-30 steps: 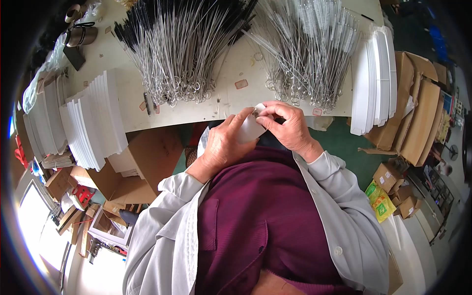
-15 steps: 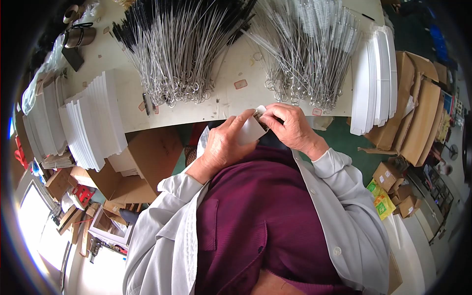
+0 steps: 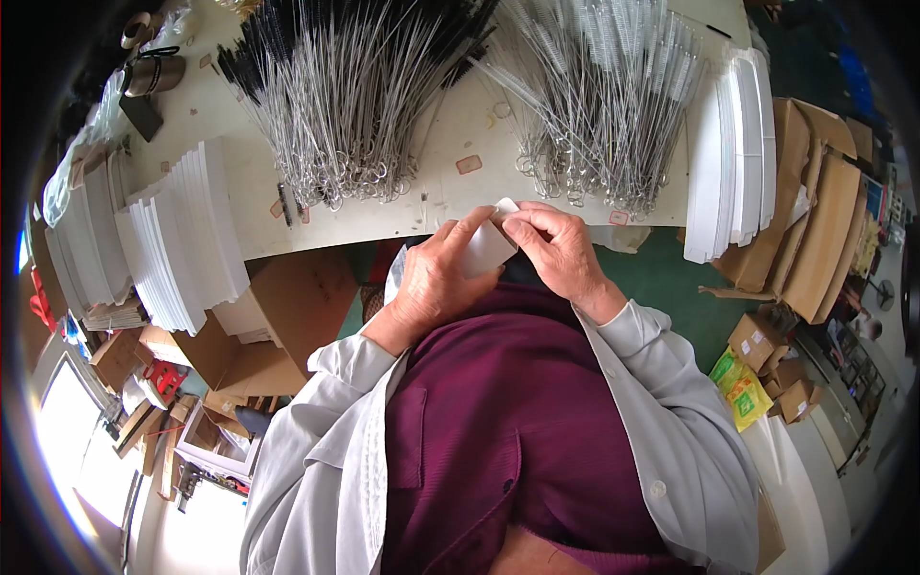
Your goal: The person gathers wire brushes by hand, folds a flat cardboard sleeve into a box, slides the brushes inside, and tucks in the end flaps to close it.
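In front of the body, my left hand [image 3: 436, 280] is closed around a narrow white cardboard box [image 3: 487, 251]. A pale end flap stands up at the box's far end. There my right hand [image 3: 559, 251] pinches at the flap, thumb and fingers together. The fingers hide the mouth of the box and its contents. Just beyond, on the table, lie a bundle of black-bristled wire brushes [image 3: 335, 115] and a bundle of white-bristled wire brushes [image 3: 604, 105], their wire loops pointing at me.
Stacks of flat white cartons stand at the left [image 3: 182, 235] and right [image 3: 733, 158] of the white table [image 3: 446, 206]. An open brown cardboard box [image 3: 287, 307] sits below the left edge. Folded brown cardboard [image 3: 810, 211] leans at the right. A metal cup [image 3: 153, 72] stands far left.
My right hand has shifted slightly down and its thumb has come over the box's end. The dark brownish contents seen at the opening before are now covered.
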Tool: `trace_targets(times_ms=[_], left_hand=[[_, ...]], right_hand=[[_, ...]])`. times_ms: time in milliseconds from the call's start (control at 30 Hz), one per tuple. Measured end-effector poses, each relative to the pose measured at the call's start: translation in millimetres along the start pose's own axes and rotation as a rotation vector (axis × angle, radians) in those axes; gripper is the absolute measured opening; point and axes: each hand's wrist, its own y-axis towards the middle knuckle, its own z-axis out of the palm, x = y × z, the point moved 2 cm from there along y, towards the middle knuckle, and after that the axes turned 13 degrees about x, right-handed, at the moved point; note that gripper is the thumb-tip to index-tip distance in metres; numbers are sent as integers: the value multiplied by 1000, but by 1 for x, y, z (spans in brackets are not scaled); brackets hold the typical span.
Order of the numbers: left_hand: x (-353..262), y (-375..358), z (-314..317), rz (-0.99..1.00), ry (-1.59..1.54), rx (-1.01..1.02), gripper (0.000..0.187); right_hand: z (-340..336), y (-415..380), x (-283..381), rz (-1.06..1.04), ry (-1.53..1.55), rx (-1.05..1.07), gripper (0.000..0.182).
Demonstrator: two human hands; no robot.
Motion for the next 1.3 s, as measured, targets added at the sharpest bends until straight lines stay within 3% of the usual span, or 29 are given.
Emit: trace_targets(times_ms=[167, 267, 467, 533, 567, 667, 733, 767, 833, 1000, 1067, 1300], left_hand=[[2, -1, -2, -66, -50, 66, 77], [2, 0, -3, -53, -71, 80, 77], [1, 5, -9, -94, -91, 108, 75], [0, 5, -9, -89, -88, 125, 73], [0, 5, -8, -81, -86, 140, 72], [0, 3, -3, -47, -82, 148, 71], [-1, 5, -3, -56, -83, 134, 70], [-2, 5, -3, -68, -85, 121, 69], [-1, 5, -3, -71, -100, 112, 69], [-1, 4, -3, -103, -110, 86, 68], [-2, 4, -4, -75, -92, 68, 67], [-1, 2, -3, -86, -89, 8, 64]], right_hand=[[-2, -7, 11, -67, -20, 149, 30], [-8, -12, 3, 24, 215, 187, 30], [5, -14, 9, 79, 175, 36, 28], [13, -13, 10, 100, 563, -129, 27], [14, -15, 8, 99, 564, -129, 27], [15, -18, 5, 142, 431, -126, 28], [15, -18, 13, 134, 20, -100, 28], [17, -18, 12, 135, 20, -101, 28], [21, -17, 15, -122, -281, -170, 31], [22, -14, 17, -71, -126, -209, 27], [26, -13, 8, 106, 181, -209, 25], [29, -5, 4, 130, 324, -204, 22]])
